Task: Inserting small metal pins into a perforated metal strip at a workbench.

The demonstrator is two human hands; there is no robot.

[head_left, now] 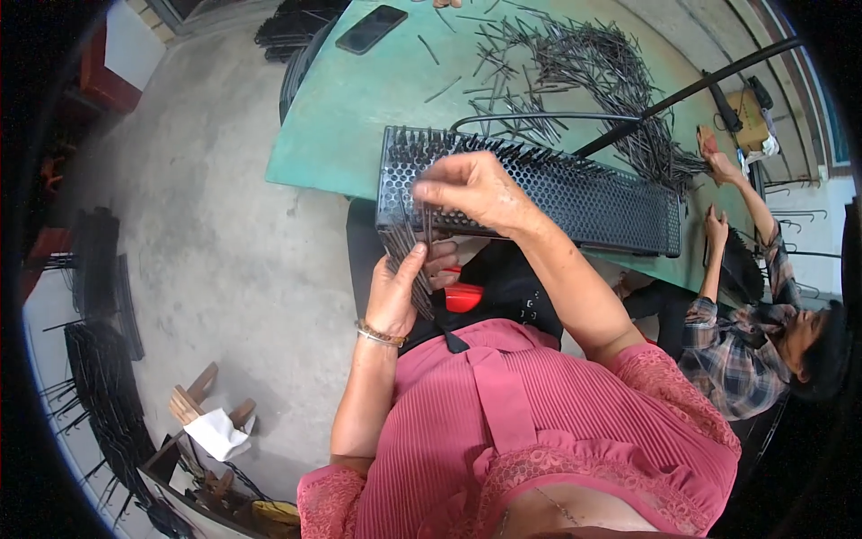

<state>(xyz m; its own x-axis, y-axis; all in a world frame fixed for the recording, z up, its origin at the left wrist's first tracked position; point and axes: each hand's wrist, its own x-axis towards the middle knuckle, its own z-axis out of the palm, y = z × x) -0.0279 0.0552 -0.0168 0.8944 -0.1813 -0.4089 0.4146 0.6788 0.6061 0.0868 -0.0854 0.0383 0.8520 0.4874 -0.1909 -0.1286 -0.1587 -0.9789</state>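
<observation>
Your left hand [393, 292] grips a bundle of thin dark rods [401, 239]; your right hand [480, 190] overlaps the perforated black rack [593, 202], fingertips blurred; its grip cannot be told.

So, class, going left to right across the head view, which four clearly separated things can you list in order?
White cloth → phone → the wearer's right hand → brown box.

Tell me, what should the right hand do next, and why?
Maybe the right hand should stand one dark stick in a nearer hole of the black perforated rack: the left hand holds a bundle of sticks, standing sticks already line the far side, and open holes show nearer.
</observation>
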